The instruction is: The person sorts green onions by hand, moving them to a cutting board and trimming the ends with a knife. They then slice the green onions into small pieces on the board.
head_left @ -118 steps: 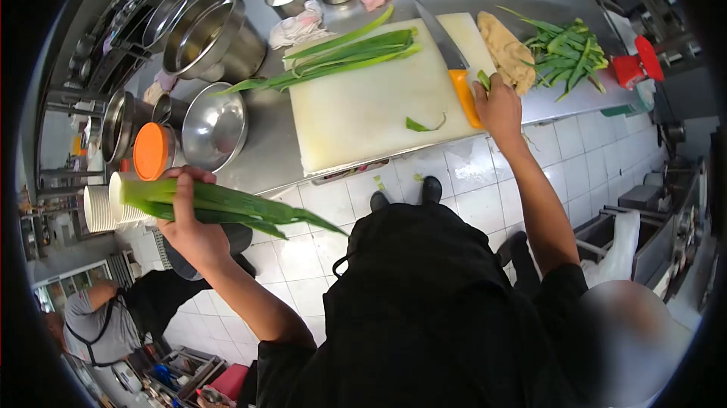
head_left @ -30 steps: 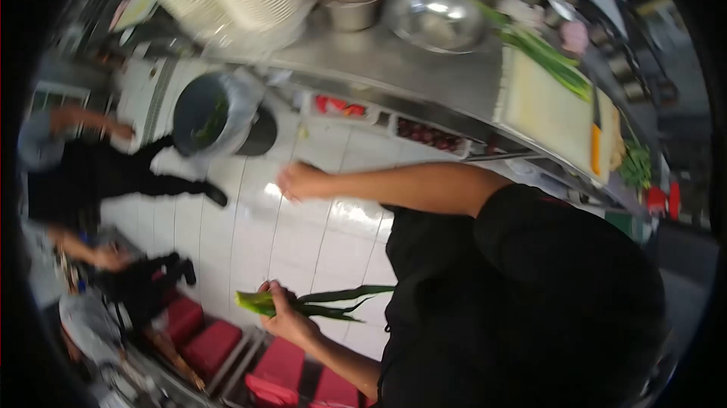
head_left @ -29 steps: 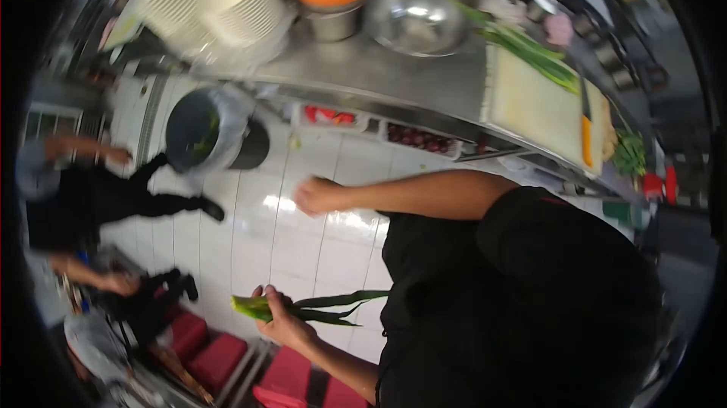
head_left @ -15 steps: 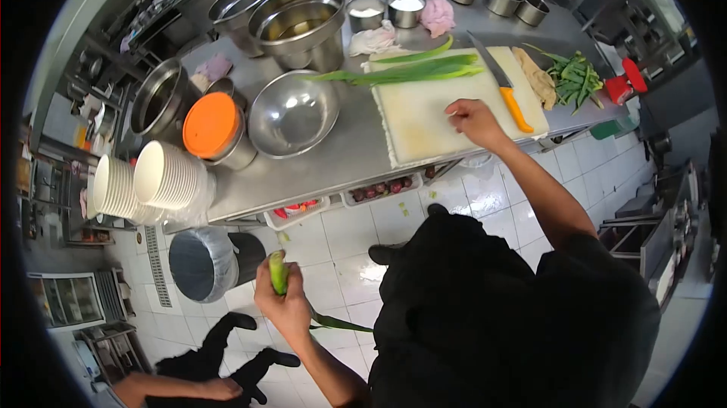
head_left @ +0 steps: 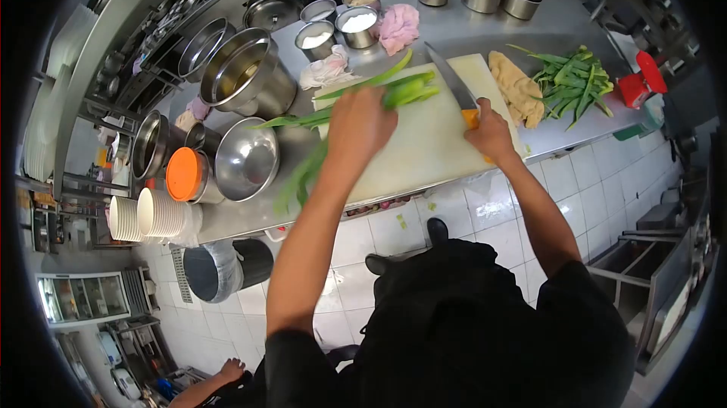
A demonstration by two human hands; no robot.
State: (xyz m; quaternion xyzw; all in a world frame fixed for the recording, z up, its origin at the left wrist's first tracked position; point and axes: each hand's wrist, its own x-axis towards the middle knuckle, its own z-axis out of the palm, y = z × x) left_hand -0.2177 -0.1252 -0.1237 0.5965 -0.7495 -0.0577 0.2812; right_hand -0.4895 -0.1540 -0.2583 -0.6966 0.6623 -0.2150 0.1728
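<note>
My left hand (head_left: 362, 126) is over the left part of the white cutting board (head_left: 424, 146), closed around a green leafy stalk (head_left: 307, 173) whose blurred leaves hang down to the left. More green stalks (head_left: 409, 92) lie at the board's far edge, just beyond this hand. My right hand (head_left: 491, 132) is wrapped round the orange handle of a large knife (head_left: 453, 76). The blade lies on the board and points away to the upper left.
A steel bowl (head_left: 247, 158), an orange-lidded tub (head_left: 184, 174) and a deep pot (head_left: 250, 78) stand left. A tan cloth (head_left: 515, 90), trimmed greens (head_left: 575, 86) and a red item (head_left: 642, 84) lie right. Another person's hand (head_left: 232, 369) shows lower left.
My left hand has come up from beside the counter to the board with its green stalk. My right hand has moved onto the knife handle and grasped it. The view has shifted.
</note>
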